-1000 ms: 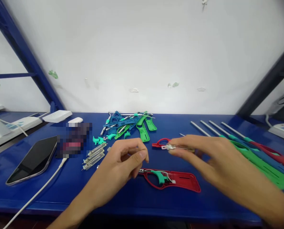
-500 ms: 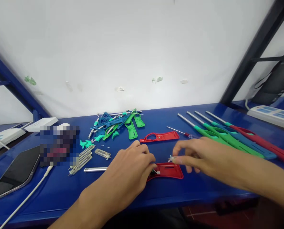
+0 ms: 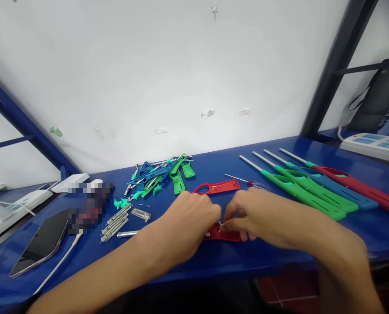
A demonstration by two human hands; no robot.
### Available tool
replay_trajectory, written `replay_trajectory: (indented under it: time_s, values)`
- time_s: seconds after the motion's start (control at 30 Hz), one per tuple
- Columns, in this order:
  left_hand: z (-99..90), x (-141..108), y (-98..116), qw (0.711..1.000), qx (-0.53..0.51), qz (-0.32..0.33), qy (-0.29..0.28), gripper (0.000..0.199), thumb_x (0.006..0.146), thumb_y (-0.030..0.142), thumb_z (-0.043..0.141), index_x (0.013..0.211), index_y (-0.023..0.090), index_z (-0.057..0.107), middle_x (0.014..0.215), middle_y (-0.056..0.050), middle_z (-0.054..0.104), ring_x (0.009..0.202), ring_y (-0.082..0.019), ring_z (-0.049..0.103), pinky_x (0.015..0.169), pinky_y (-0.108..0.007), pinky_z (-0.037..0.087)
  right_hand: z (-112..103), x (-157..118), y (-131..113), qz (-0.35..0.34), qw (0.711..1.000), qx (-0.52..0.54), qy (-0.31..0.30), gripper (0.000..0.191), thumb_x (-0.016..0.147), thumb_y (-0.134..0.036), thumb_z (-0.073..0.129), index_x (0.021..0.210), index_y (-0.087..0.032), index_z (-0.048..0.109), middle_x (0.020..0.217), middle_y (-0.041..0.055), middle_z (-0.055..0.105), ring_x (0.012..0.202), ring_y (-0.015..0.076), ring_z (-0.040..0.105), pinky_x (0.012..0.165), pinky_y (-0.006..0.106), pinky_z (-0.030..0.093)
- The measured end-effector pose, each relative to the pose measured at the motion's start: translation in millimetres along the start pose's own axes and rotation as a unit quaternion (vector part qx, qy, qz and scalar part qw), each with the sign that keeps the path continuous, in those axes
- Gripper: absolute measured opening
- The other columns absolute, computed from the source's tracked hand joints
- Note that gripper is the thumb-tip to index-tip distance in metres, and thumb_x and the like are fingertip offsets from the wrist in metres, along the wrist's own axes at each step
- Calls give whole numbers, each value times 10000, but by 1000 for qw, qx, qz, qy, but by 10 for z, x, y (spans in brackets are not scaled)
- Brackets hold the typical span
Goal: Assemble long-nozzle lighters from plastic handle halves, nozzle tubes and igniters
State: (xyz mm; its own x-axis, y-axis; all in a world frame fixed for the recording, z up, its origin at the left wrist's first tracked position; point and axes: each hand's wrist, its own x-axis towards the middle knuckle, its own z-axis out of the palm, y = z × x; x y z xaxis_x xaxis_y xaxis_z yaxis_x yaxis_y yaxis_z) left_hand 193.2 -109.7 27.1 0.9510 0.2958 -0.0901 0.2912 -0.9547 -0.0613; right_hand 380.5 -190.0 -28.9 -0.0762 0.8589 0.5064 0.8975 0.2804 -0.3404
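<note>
My left hand [image 3: 191,224] is closed over the left part of a red lighter handle half [image 3: 228,236] that lies hollow side up near the table's front edge. From under this hand a silver lighter tube [image 3: 127,234] sticks out to the left. My right hand [image 3: 253,213] pinches a small clear lighter fuel tank, mostly hidden by the fingers, with its pale valve end [image 3: 220,225] over the hollow of the red half. Behind both hands lies the other red handle half [image 3: 225,187]. A screwdriver [image 3: 251,182] with a clear red handle is beyond my right hand.
Assembled lighters [image 3: 312,192] lie at right. A pile of blue and green lighter parts [image 3: 161,172] is at the back. Left are green triggers [image 3: 121,203], several clear fuel tanks [image 3: 116,224], one separate tank [image 3: 141,214], a phone [image 3: 40,244] and a white cable [image 3: 59,264].
My right hand has moved left and brought the fuel tank over the red handle half, close to my left hand. My left hand stays on that half. The camera view has shifted slightly.
</note>
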Motion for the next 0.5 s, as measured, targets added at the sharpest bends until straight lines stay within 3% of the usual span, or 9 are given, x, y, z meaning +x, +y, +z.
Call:
replay_trajectory:
  time_s: [0.1,0.2,0.37,0.5]
  values:
    - [10,65,48,999,45,20,-12,210,738,-18,663,733,190,632,697,-69,672,650,-235,662,583,-303,432,-67,51,-52,34,989,35,-138,278,834,-162,795,596,-285,723,523,-48,688,451,140,631,429,246,420]
    - [41,93,78,993,109,35,-36,159,759,21,685,738,177,659,714,-85,699,598,-234,666,516,-309,382,-175,115,-116,77,971,53,-220,261,851,-131,700,624,-258,712,588,-12,721,515,164,664,465,259,426]
    - [62,85,84,988,147,42,-37,145,774,47,670,715,180,670,702,-86,709,566,-257,679,465,-339,309,-254,165,-151,107,953,66,-276,233,881,-171,656,668,-245,715,661,22,744,591,187,683,531,279,435]
    - [36,85,82,990,129,35,-40,150,768,32,652,718,172,678,670,-89,708,566,-256,682,486,-327,350,-231,173,-141,111,948,63,-290,225,915,-222,644,719,-261,746,677,27,748,622,207,694,546,294,429]
